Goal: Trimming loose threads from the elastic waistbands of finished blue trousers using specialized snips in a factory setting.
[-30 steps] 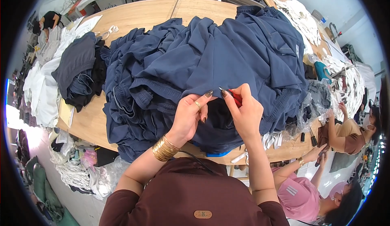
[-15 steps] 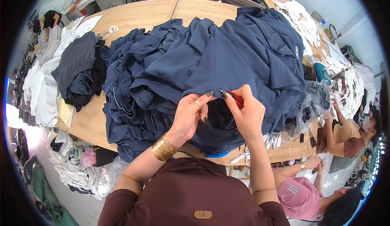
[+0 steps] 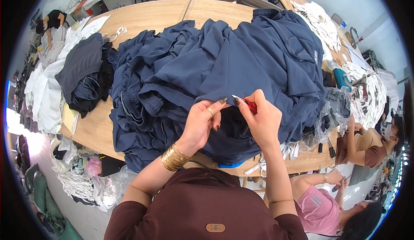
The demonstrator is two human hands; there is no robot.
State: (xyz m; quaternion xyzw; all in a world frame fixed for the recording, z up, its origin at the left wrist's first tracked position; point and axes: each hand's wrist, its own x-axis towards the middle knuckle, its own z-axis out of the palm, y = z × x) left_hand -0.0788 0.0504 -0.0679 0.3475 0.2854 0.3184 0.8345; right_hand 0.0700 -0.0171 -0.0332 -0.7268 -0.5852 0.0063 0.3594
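A large heap of navy trousers with gathered elastic waistbands is spread in front of me. My left hand pinches the near edge of one navy garment between thumb and fingers. Beside it, my right hand is closed around small red-handled thread snips. Their pale pointed tip sticks out past my thumb, at the garment's edge close to my left fingertips. Most of the snips is hidden inside my right hand. Below both hands the cloth falls into a dark fold.
The heap lies on a wooden table. A grey and black clothing pile is at the left, with scissors behind it. Clear plastic bags and a screwdriver-like tool lie at the right. Two people sit at the right; another bends at far left.
My hands stay almost in place; the snips' tip now shows brighter and clearer at the cloth edge. The pink-shirted person's hands at the right have shifted slightly.
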